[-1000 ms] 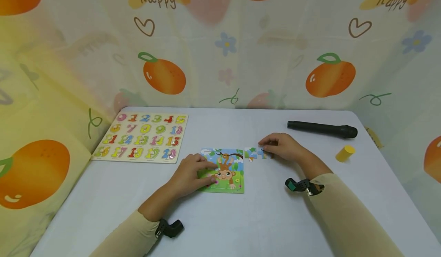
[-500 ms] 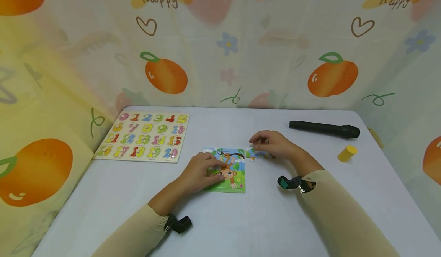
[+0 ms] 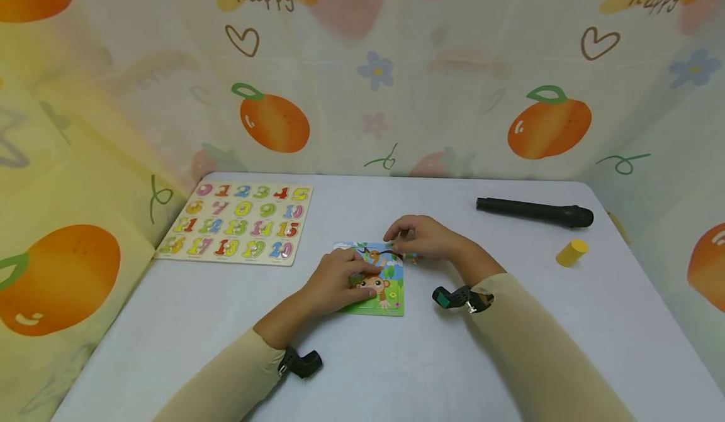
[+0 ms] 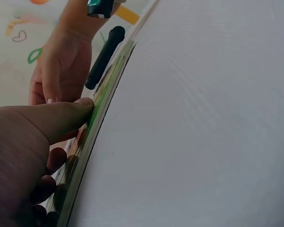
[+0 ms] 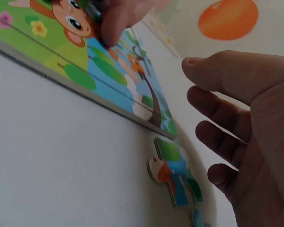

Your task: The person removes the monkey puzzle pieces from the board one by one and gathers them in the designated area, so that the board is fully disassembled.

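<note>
Remotely, I see left hand (image 3: 335, 282) on the monkey puzzle (image 3: 385, 306) — gripping or not, I cannot tell — right hand (image 3: 425, 236) near a loose piece (image 5: 176, 165), fingers apart.

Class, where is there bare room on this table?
Free: the near side, between puzzle and both sleeves; the far side, between number board and microphone. Crowded: around the puzzle, with left hand, right hand and loose pieces.
</note>
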{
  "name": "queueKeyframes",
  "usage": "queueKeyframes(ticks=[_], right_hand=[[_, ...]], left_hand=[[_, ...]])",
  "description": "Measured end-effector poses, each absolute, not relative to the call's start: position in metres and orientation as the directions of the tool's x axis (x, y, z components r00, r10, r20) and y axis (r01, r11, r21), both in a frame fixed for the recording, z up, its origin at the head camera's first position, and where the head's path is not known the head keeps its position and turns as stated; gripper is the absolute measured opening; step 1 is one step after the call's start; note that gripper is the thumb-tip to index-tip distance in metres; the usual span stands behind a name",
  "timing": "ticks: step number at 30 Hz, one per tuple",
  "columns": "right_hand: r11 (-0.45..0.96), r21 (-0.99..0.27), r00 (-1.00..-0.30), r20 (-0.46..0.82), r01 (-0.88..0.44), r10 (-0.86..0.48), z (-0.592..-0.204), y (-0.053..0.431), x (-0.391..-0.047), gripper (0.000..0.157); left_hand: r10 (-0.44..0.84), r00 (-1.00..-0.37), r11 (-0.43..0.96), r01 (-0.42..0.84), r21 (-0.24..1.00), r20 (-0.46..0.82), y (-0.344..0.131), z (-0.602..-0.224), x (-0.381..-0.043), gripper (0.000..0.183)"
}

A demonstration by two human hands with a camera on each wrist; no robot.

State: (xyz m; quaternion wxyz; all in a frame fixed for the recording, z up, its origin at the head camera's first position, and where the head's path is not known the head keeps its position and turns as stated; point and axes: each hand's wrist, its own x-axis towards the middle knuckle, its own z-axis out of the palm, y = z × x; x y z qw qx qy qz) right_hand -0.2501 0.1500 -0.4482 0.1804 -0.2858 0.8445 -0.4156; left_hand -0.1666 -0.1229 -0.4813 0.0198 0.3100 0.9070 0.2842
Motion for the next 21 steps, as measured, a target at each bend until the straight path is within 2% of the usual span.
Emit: queueKeyframes(ticks=[5, 12, 21], right_hand=[[0.505, -0.794, -0.747, -0.099, -0.339, -0.657, -0.451, 0.14, -0.252, 0.019], [0.444, -0.803, -0.676, -0.07, -0.399, -0.734, -0.45, 0.128, -0.253, 0.02], [0.484, -0.762, -0.644, -0.117, -0.43, -0.756, -0.45, 0.123, -0.256, 0.02]], left_hand=[[0.572, -0.809, 0.655, 0.549, 0.519, 0.135, -0.122, -0.482, -0.167, 0.041], [0.578, -0.798, 0.634, 0.57, 0.522, 0.17, -0.122, -0.482, -0.168, 0.042], [0.575, -0.802, 0.634, 0.564, 0.53, 0.165, -0.123, -0.482, -0.167, 0.04]])
